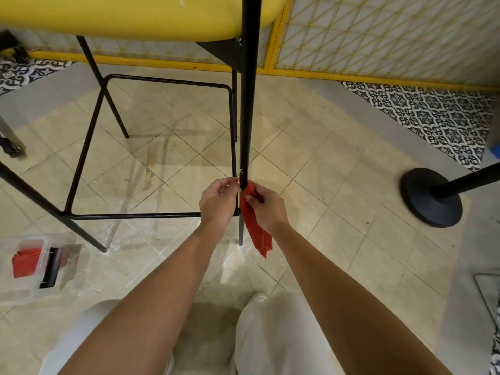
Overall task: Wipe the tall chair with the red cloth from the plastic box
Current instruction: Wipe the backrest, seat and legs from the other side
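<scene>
Tall chair (247, 104): matt black metal legs, glossy yellow seat. Red cloth (255, 228): soft fabric. Plastic box (29, 262): clear.

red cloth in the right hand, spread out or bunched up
Bunched: the red cloth hangs crumpled from the right hand against the chair leg.

Red cloth (255, 226), yellow seat (121, 14), blk legs (247, 104)

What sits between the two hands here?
In the head view, the chair's black leg stands between the left hand and the right hand, which presses the red cloth against it.
</scene>
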